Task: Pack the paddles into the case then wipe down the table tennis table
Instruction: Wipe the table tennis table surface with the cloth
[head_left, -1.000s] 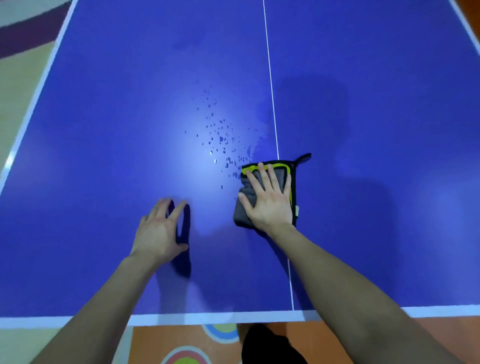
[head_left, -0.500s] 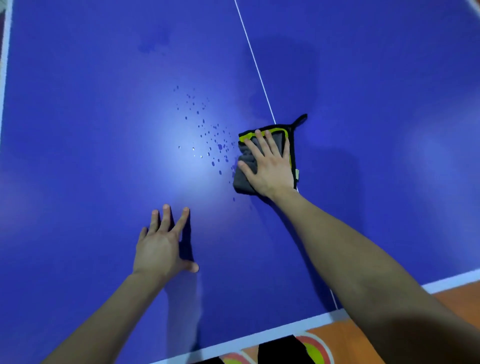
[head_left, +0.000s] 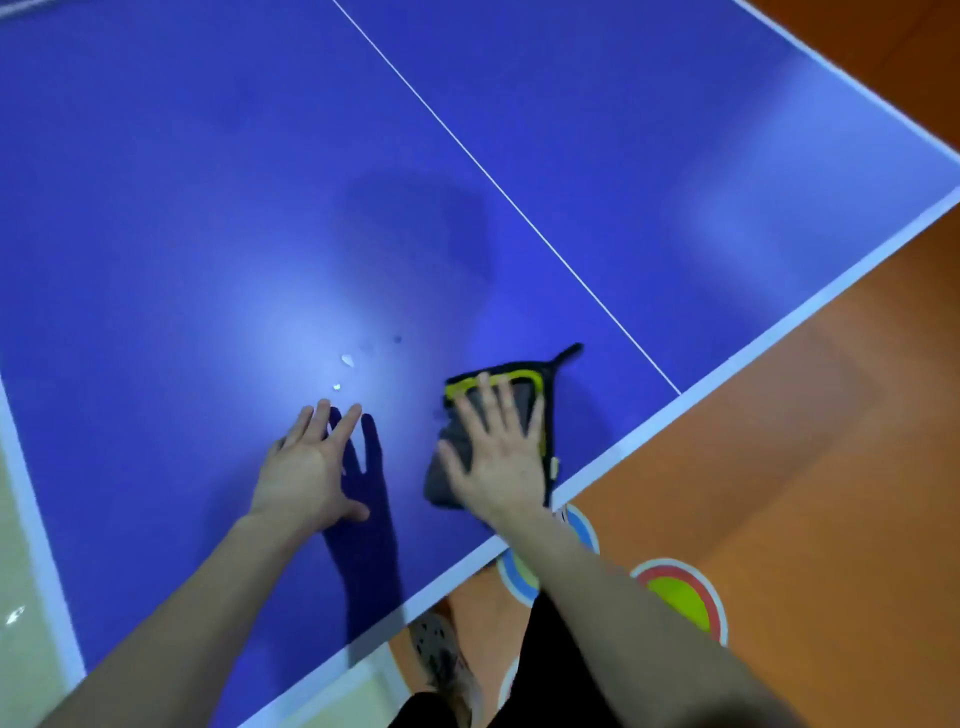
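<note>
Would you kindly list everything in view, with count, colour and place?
table: one, blue with white lines, fills most of the view
cloth: one, grey with yellow and black trim, by the table's near edge
droplets: a few, shiny, on the table left of the cloth
circles: two, multicoloured, on the orange floor below the table edge
left hand: one, flat on the table, fingers spread
right hand: one, pressing flat on the cloth

orange floor (head_left: 805, 493) with ringed circle markings (head_left: 680, 597); pale cream floor (head_left: 21, 545) on the left.
</note>
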